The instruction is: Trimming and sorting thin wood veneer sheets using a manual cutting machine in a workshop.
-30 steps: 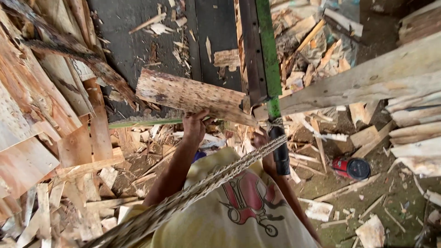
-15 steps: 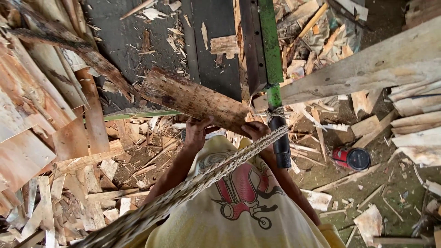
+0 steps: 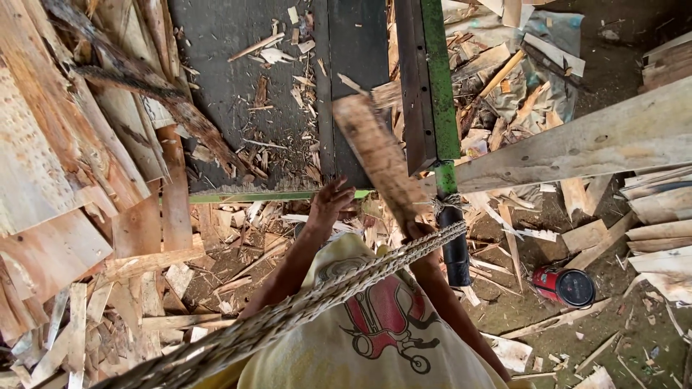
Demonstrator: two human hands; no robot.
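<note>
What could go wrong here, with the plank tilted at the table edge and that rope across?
1. The plank is held only at its near end by the right hand; the left hand is open, so it may swing or slip.
2. The braided rope crosses both forearms and could snag.
3. Wood scraps underfoot look like a trip risk.

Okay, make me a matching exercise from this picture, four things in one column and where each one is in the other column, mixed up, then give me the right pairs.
Things:
1. wood slab
2. red can
3. rope
4. green bar

Places:
A. on the ground at the right, among chips
B. running diagonally across the yellow shirt
C. upright beside the dark table
D. held in the right hand, near the left hand

Pairs: 1-D, 2-A, 3-B, 4-C
</note>
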